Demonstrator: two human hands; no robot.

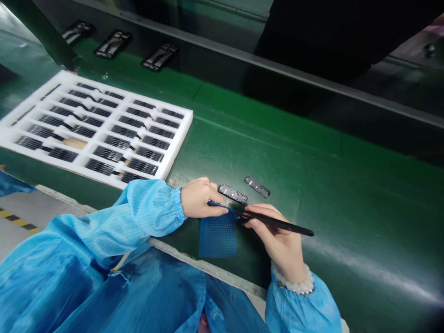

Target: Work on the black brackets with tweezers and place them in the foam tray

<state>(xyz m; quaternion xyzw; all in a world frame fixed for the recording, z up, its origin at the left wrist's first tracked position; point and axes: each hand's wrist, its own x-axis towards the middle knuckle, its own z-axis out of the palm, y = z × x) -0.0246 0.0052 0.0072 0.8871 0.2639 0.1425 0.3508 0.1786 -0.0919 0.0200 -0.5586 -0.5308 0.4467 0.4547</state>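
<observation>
My left hand (199, 198) is curled and pinches the upper edge of a blue perforated sheet (218, 236) that lies on the green belt near the front edge. My right hand (277, 236) is closed round black tweezers (277, 224), held flat, with their tips at the sheet's top right corner. Just beyond my fingers lie two small black parts: one (232, 194) right by my left hand, the other (257, 186) a little farther right. Both arms wear blue sleeves; a bead bracelet (294, 283) sits on my right wrist.
A white foam tray (180, 138) with rows of black parts stands at the left on the green belt (329, 185). Three black frames, one of them (158, 57), lie on the far side. A metal rail runs along the front edge.
</observation>
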